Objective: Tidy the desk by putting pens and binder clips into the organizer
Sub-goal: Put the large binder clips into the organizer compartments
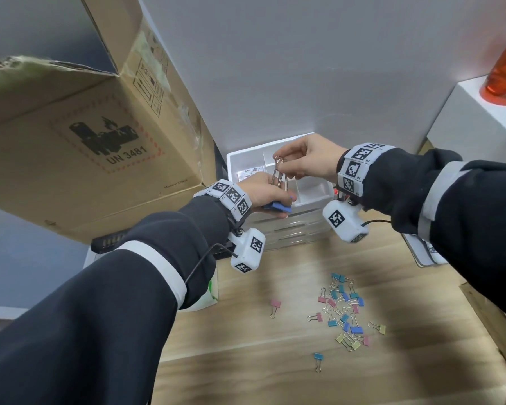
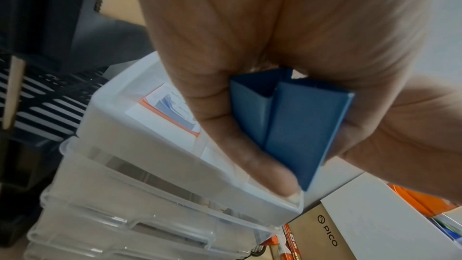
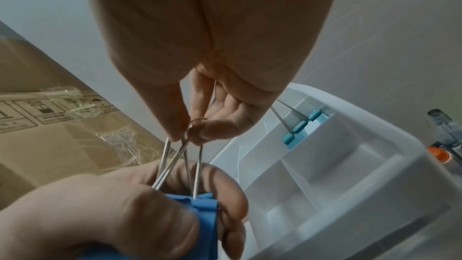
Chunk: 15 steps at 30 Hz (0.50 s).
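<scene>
Wooden counter (image 1: 246,331) carries scattered small binder clips (image 1: 343,311) before the white organizer (image 1: 240,159). Above it, the left hand (image 1: 265,191) has its grip clenched round two large blue clips (image 2: 290,124); the right hand (image 1: 310,159) pinches their wire handles (image 3: 185,157). Stiff, light and springy, they seem best held by the bodies.

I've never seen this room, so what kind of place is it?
Probably an office or storeroom desk: a brown cardboard shipping box, a white plastic drawer organizer, and small coloured binder clips scattered on the wooden desktop.
</scene>
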Tool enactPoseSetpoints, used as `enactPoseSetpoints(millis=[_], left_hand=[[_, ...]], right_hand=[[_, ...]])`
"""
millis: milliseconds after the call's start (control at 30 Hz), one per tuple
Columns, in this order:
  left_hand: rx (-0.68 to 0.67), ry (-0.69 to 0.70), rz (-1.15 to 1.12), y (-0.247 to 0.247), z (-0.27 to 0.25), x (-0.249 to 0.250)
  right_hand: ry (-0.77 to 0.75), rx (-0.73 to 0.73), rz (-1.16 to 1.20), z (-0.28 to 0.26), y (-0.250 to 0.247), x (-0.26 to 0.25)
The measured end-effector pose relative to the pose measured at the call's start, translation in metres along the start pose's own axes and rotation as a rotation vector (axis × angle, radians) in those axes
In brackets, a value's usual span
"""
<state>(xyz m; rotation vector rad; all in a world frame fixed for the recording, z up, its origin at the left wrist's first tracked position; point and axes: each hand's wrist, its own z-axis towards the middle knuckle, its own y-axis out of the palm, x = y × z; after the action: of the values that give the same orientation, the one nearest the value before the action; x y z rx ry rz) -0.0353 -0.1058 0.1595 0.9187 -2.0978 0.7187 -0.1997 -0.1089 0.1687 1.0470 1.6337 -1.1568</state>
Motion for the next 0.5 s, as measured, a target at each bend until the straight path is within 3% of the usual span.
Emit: enactPoseSetpoints(millis=[167, 400, 500], left_hand=[[-0.011, 0.008, 0.027, 0.0011, 0.0001, 0.0047], [0.117, 0.006, 0.014, 0.0034, 0.0049, 0.0026], [0.104, -0.005, 0.017, 0.0035, 0.0044, 0.0009]], right_hand=[[-0.033, 0.013, -0.009, -0.0018, -0.0055, -0.0011], [-0.046, 0.131, -0.024, 0.0007, 0.0013, 0.0002], [-0.052, 0.156, -0.079, 0.0015, 0.0019, 0.0007]])
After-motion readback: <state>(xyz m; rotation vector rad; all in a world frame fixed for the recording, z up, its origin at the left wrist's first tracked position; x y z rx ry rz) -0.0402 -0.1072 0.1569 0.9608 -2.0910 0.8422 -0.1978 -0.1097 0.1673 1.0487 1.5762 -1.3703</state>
